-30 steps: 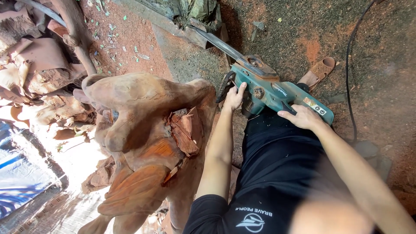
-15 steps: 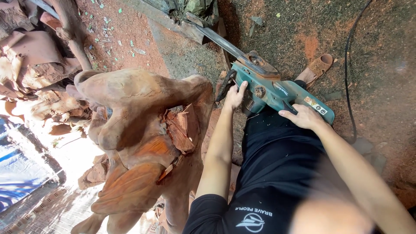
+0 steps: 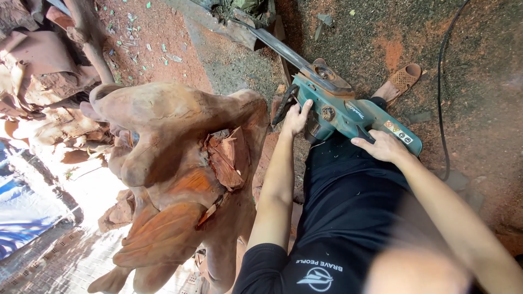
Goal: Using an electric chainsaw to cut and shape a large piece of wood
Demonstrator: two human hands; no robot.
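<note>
Fingers of left hand [image 3: 297, 117] wrap the front handle of a teal chainsaw [image 3: 348, 111]; right hand [image 3: 381, 146] grips its rear handle. Saw held w/ bar pointing away, just beside a rough reddish wood carving [image 3: 174, 163]. Carving looks partly shaped; much left.

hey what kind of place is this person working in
Probably an outdoor wood-carving yard: a big rough-carved reddish wood sculpture, an electric chainsaw gripped in both hands, and reddish sawdust over the dirt ground.
</note>
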